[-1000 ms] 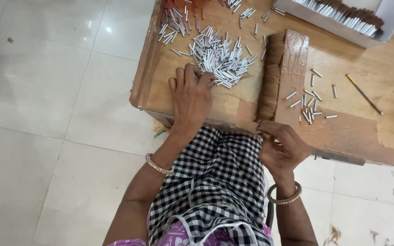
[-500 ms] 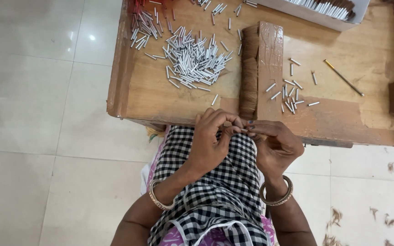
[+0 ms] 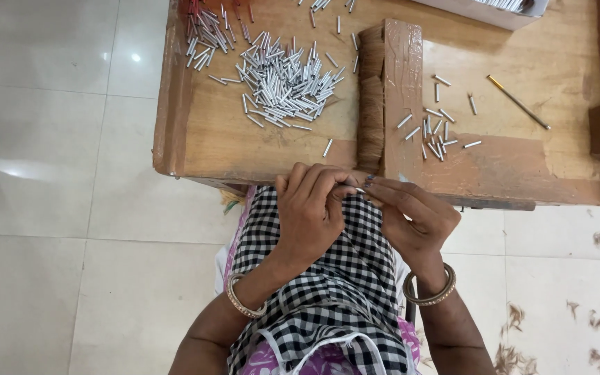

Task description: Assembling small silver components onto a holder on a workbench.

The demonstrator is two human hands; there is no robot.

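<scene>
While the left hand (image 3: pixel 310 208) and right hand (image 3: pixel 411 215) meet over the checked apron (image 3: pixel 328 278), their fingertips pinch one small silver tube (image 3: pixel 360 189) between them at the wooden table (image 3: pixel 258 149) edge; beyond lies a tube pile (image 3: pixel 282 87).

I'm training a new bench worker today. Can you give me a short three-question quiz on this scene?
1. True or false: both hands meet over the person's lap, at the near edge of the table.
2. Where is the big pile of tubes? A) left of the wooden block B) right of it C) on the floor
3. What lies alone on the table's right part, past the few scattered tubes?

Key:
1. True: the left hand and right hand pinch a small tube between their fingertips.
2. A
3. A thin stick.
</scene>
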